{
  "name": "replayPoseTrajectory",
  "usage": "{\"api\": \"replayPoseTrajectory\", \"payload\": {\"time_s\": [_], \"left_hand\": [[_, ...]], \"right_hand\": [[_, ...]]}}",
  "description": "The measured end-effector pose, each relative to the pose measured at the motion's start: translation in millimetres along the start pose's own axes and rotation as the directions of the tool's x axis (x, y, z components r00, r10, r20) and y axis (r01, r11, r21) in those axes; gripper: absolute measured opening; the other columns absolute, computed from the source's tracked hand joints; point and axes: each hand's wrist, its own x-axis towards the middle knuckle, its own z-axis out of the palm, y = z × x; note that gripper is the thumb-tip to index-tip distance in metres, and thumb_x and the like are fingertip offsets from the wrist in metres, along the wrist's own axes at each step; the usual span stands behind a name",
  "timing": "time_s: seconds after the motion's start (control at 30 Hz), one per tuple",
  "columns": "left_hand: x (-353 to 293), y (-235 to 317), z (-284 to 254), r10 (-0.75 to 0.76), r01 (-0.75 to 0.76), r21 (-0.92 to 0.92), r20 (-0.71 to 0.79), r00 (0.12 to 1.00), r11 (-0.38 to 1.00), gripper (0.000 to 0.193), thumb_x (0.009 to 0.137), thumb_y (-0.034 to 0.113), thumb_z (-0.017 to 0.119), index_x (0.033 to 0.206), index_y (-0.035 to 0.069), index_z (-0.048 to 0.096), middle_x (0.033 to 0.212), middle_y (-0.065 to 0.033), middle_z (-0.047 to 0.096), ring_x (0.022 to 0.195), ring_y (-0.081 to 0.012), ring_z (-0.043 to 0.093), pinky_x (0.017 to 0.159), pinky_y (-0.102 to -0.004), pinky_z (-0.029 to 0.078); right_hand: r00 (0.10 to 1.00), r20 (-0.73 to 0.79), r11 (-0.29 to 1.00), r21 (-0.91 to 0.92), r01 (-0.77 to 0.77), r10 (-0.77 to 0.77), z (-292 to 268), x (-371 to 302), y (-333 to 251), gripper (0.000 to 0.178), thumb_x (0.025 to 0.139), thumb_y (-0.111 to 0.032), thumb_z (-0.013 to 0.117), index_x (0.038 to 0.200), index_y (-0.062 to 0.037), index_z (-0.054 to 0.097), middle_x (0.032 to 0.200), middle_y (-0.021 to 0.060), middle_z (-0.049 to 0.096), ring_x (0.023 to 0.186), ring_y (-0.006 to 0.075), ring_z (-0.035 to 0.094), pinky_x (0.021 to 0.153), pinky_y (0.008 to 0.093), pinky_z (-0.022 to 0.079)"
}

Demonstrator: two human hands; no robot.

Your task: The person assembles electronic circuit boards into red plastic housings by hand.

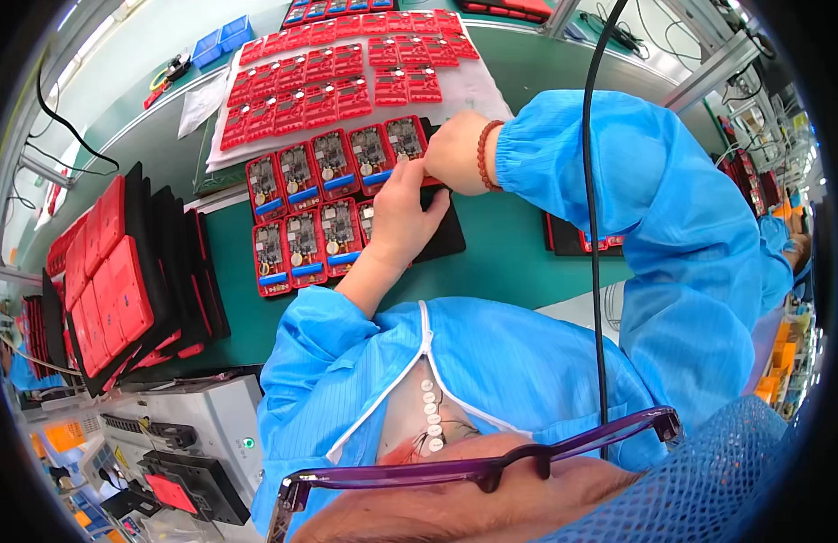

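Note:
Both my hands meet over the right end of a black tray holding two rows of red casings with exposed circuit boards and blue cylindrical parts. My left hand reaches across the tray with its fingers stretched over the lower edge of the top-right red casing; its thumb stands apart. My right hand, wearing a beaded bracelet, comes in from the right beside that casing. Its fingers are curled and closed next to my left fingertips, and what they grip is hidden. My left hand covers part of the lower row.
Behind the tray, several rows of red casings lie on a white sheet. Stacked black trays with red casings lean at the left. Blue bins stand far left. A black cable hangs in front of my right arm.

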Motion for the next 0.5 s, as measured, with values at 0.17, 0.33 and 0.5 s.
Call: {"api": "replayPoseTrajectory", "payload": {"time_s": [0.17,0.33,0.5], "left_hand": [[-7.4,-7.5,12.4,0.102,-0.107,-0.034,-0.134,0.986,0.994,0.034,0.077,0.003,0.07,0.106,0.001,0.053,0.105,-0.0189,0.056,0.094,-0.0395,0.056,0.084,-0.0438,0.047],[-1.5,-2.3,2.2,0.223,-0.203,0.265,-0.048,0.974,0.943,0.047,0.073,0.009,0.075,0.113,0.001,0.052,0.116,-0.0178,0.052,0.109,-0.0387,0.049,0.09,-0.0448,0.045],[-6.3,20.4,-3.8,0.146,-0.131,0.155,-0.092,0.985,0.979,0.055,0.064,0.016,0.085,0.108,0.002,0.055,0.12,-0.017,0.053,0.112,-0.0378,0.052,0.092,-0.0429,0.047]], "right_hand": [[1.0,0.027,0.994,0.109,0.003,-0.006,-7.6,-12.2,-5.9,0.021,0.08,-0.019,0.061,0.096,-0.0115,0.071,0.09,0.0126,0.07,0.088,0.032,0.068,0.074,0.044,0.054],[0.989,0.15,0.952,0.302,-0.037,-0.009,2.5,0.5,3.5,0.023,0.085,-0.02,0.054,0.09,-0.0066,0.072,0.087,0.0146,0.07,0.081,0.0317,0.068,0.071,0.0417,0.054],[0.948,0.319,0.712,0.664,-0.228,0.006,18.3,6.9,6.9,0.025,0.085,-0.02,0.052,0.085,-0.0064,0.073,0.086,0.0133,0.07,0.078,0.0294,0.067,0.07,0.0406,0.054]]}}
